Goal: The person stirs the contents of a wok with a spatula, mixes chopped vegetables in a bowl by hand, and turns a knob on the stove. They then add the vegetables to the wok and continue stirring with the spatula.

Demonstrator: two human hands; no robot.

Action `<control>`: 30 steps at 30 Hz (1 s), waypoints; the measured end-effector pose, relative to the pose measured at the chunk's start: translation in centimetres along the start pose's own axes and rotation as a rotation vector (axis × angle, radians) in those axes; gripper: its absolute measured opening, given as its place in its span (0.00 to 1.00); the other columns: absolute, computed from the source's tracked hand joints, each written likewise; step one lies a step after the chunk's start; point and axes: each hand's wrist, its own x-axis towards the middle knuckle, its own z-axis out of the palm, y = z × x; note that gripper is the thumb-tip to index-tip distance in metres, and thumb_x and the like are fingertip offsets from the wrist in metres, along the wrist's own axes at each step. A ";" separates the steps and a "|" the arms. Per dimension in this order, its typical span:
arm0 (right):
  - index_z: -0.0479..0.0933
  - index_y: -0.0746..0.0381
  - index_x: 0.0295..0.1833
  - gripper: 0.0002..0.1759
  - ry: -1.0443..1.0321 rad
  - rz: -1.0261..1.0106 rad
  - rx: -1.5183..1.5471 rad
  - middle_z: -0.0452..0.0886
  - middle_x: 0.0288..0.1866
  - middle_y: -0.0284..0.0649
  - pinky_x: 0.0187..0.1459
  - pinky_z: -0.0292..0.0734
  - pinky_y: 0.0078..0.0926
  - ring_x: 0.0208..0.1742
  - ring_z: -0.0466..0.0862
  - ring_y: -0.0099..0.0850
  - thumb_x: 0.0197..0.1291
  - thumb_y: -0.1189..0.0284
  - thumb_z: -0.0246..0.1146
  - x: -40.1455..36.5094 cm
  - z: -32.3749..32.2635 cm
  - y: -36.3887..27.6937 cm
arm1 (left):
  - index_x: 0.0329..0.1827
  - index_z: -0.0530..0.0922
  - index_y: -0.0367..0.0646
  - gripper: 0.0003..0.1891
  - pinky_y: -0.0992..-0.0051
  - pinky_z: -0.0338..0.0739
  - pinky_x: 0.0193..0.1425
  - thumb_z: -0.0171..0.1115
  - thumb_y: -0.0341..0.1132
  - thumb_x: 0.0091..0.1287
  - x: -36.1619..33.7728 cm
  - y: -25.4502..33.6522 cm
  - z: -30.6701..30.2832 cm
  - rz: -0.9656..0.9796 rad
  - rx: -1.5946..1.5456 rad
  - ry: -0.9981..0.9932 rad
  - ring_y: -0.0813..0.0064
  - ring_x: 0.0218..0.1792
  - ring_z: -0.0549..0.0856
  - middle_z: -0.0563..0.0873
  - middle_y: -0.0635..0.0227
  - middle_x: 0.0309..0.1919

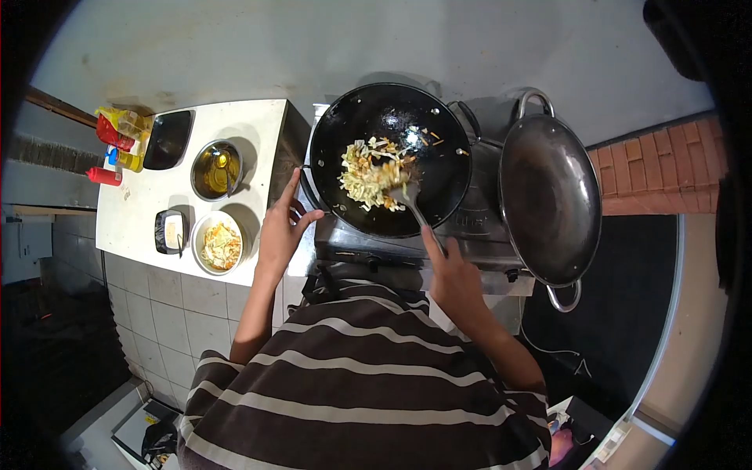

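Observation:
A black wok (392,110) sits on the stove, with chopped cabbage and carrot (368,172) heaped in its middle and a few shreds on its far right wall. My right hand (457,286) is closed round the handle of a metal spatula (415,210), whose blade reaches into the vegetables and is partly hidden by them. At the wok's left side is my left hand (283,229), index finger stretched out by the loop handle (307,188) and thumb apart, pointing toward the rim. It holds nothing.
A second, larger metal wok (548,200) stands tilted at the right of the stove (368,249). On the white table (270,149) at left are a bowl of oil (215,170), a bowl of shredded vegetables (221,244), a small container (170,232), a black tray (168,139) and a red bottle (105,176).

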 end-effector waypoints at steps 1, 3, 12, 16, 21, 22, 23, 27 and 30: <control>0.65 0.52 0.77 0.40 0.033 -0.002 0.000 0.75 0.47 0.51 0.28 0.81 0.43 0.27 0.84 0.48 0.55 0.80 0.60 0.7 0.8 0.2 | 0.80 0.62 0.53 0.48 0.69 0.75 0.35 0.78 0.43 0.56 0.0 0.0 0.0 0.004 0.001 -0.002 0.70 0.24 0.76 0.82 0.65 0.26; 0.66 0.53 0.76 0.38 0.042 0.031 0.026 0.75 0.46 0.51 0.27 0.80 0.44 0.27 0.84 0.49 0.57 0.78 0.61 1.0 0.5 0.1 | 0.80 0.62 0.53 0.48 0.70 0.75 0.35 0.78 0.43 0.55 0.1 0.1 -0.1 0.006 0.001 -0.004 0.72 0.25 0.76 0.82 0.65 0.26; 0.73 0.54 0.70 0.25 0.143 0.115 0.076 0.77 0.42 0.50 0.32 0.79 0.43 0.33 0.83 0.48 0.68 0.73 0.59 1.9 2.4 -0.3 | 0.80 0.63 0.54 0.48 0.69 0.76 0.35 0.78 0.44 0.55 0.0 0.4 -0.1 -0.006 -0.012 -0.001 0.72 0.25 0.77 0.82 0.65 0.25; 0.72 0.56 0.71 0.28 0.270 0.087 0.028 0.77 0.43 0.48 0.27 0.80 0.40 0.26 0.84 0.43 0.64 0.74 0.62 1.9 -0.7 -0.7 | 0.80 0.62 0.54 0.48 0.69 0.76 0.35 0.78 0.44 0.55 -0.1 0.2 -0.2 0.000 -0.004 0.003 0.71 0.25 0.77 0.82 0.65 0.25; 0.72 0.56 0.71 0.31 0.170 0.105 0.033 0.77 0.41 0.47 0.26 0.81 0.37 0.26 0.84 0.42 0.61 0.76 0.64 -2.8 -5.4 -3.3 | 0.80 0.62 0.53 0.48 0.69 0.75 0.35 0.77 0.44 0.56 0.0 0.4 -0.3 -0.010 -0.012 -0.013 0.71 0.24 0.77 0.82 0.65 0.25; 0.72 0.57 0.71 0.31 0.122 0.104 0.040 0.77 0.42 0.47 0.25 0.81 0.37 0.25 0.84 0.42 0.60 0.75 0.64 -3.5 -5.4 -3.6 | 0.80 0.62 0.53 0.48 0.69 0.75 0.35 0.77 0.44 0.56 0.1 0.3 -0.2 -0.014 -0.014 -0.011 0.71 0.24 0.77 0.82 0.65 0.25; 0.73 0.57 0.71 0.31 0.074 0.105 0.049 0.77 0.42 0.47 0.25 0.81 0.38 0.24 0.83 0.43 0.60 0.75 0.65 -3.7 -5.4 -3.7 | 0.80 0.62 0.53 0.48 0.69 0.75 0.35 0.77 0.44 0.56 0.0 0.1 -0.2 -0.002 -0.015 -0.006 0.70 0.24 0.77 0.82 0.65 0.25; 0.73 0.58 0.70 0.30 0.081 0.083 0.031 0.76 0.41 0.49 0.25 0.80 0.39 0.23 0.82 0.44 0.59 0.74 0.65 -2.0 -1.8 -3.7 | 0.80 0.62 0.53 0.48 0.68 0.75 0.34 0.77 0.45 0.56 -0.1 0.4 -0.2 0.000 0.001 -0.003 0.69 0.24 0.77 0.82 0.64 0.25; 0.73 0.59 0.70 0.30 0.114 0.056 -0.060 0.77 0.40 0.50 0.25 0.80 0.40 0.23 0.83 0.44 0.60 0.75 0.63 1.4 -0.3 -2.5 | 0.80 0.61 0.53 0.48 0.68 0.75 0.34 0.77 0.45 0.56 0.0 0.1 -0.1 0.026 0.001 0.010 0.69 0.24 0.77 0.82 0.64 0.24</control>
